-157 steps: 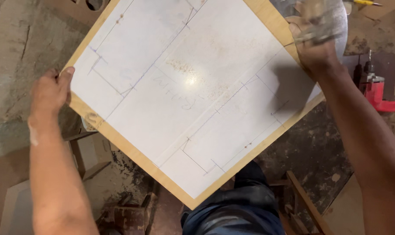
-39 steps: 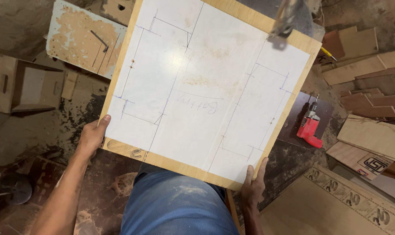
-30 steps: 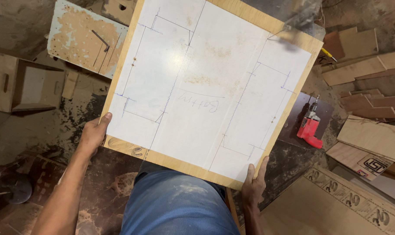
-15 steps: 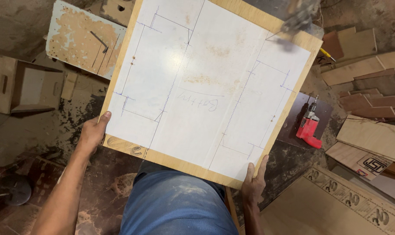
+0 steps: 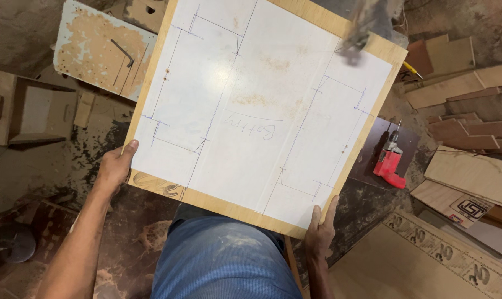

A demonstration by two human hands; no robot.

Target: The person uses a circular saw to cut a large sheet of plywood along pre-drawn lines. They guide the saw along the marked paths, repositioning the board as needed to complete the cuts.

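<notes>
You are gripping a square board point(image 5: 262, 105) by its two near corners, holding it out in front of you above your lap. Your left hand point(image 5: 115, 166) is closed on the near left corner, thumb lying along the board's edge and fingers curled out of sight beneath it. Your right hand point(image 5: 320, 232) is closed on the near right corner, fingers reaching up the edge and the palm under the panel.

Between your hands, the board is showing a white laminated face with a bare tan plywood margin running along the near edge and up the right side. Thin pen lines are marking out long rectangles with small stepped notches, one set rising from your left hand and another from your right. Some handwriting is sitting roughly midway between them, and light rusty dust is smudging the white farther up.

Beyond your right hand, a red power drill point(image 5: 389, 160) is lying on a dark slab, well apart from the board. Past your left hand, a worn white offcut point(image 5: 96, 52) is resting on the floor. At the far right corner of the board, a blurred grey object point(image 5: 359, 33) is hanging over it; you cannot tell what it is.
</notes>
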